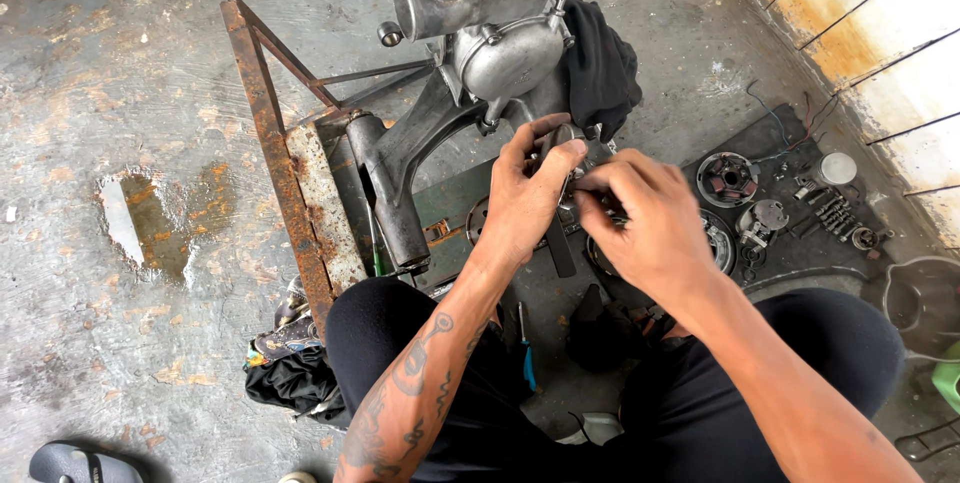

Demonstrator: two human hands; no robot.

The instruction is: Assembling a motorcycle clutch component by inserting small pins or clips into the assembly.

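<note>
I am squatting over the dark mat (800, 243) on the concrete floor (120, 93), working a small metal part (562, 143) between both hands. My left hand (525, 193) is closing its fingers on the part from above; my right hand (650, 228) is pinching it from the side. It sits just in front of the dull cast-metal engine (480, 53), which rests on a rusty steel stand (290, 173). I judge I am fitting or loosening this piece; the next move calls for a firm, steady twist. Round greasy discs (727, 180) and small bolts (835, 213) are lying near the mat's right edge.
</note>
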